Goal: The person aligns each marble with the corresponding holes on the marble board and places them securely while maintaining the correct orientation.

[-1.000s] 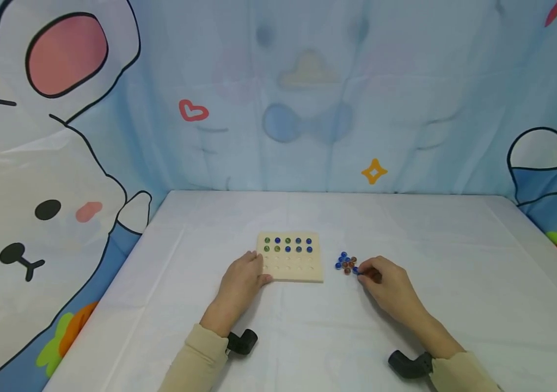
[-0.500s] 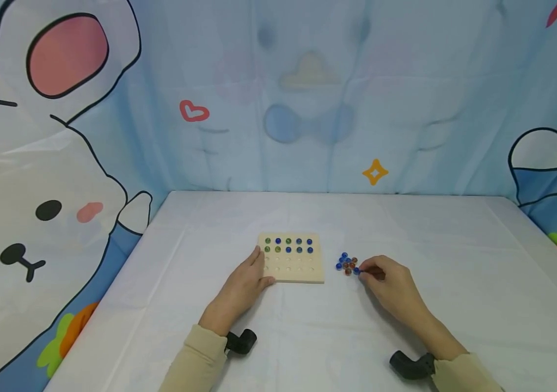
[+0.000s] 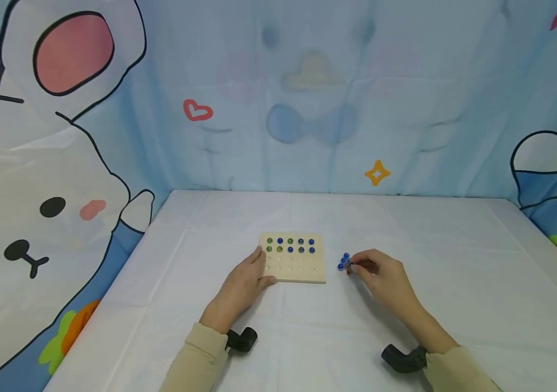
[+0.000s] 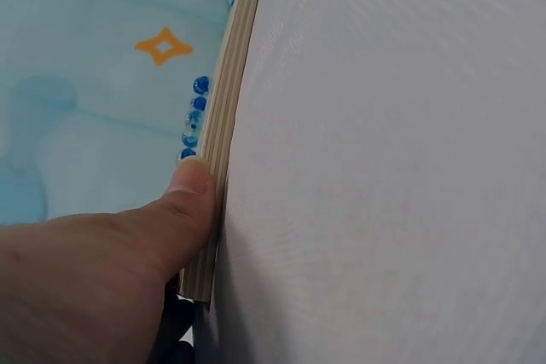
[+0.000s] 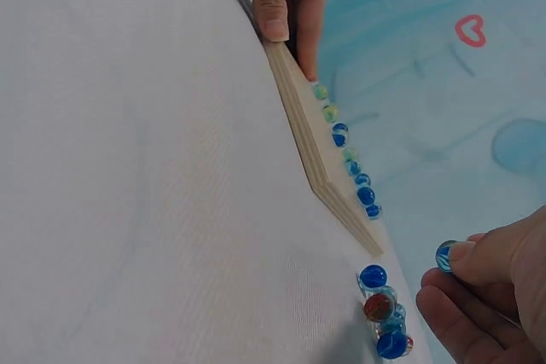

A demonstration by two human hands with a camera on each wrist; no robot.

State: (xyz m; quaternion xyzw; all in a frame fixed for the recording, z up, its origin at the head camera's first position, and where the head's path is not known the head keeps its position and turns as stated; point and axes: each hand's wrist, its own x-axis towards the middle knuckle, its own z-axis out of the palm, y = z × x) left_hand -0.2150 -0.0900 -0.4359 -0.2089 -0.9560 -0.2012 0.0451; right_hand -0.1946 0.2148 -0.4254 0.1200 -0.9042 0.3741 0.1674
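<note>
Left hand (image 3: 240, 284), head view, grips the board (image 3: 303, 277) by its near left corner; right hand (image 3: 390, 282) is at loose marbles (image 3: 341, 267) right of it. Left wrist view: thumb (image 4: 191, 180) against the board's edge. Right wrist view: right hand pinches one blue marble (image 5: 443, 255).

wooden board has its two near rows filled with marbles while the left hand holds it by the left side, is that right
Not the rows: the head view shows marbles filling the wooden board's two far rows; the left hand does hold its left side.
</note>
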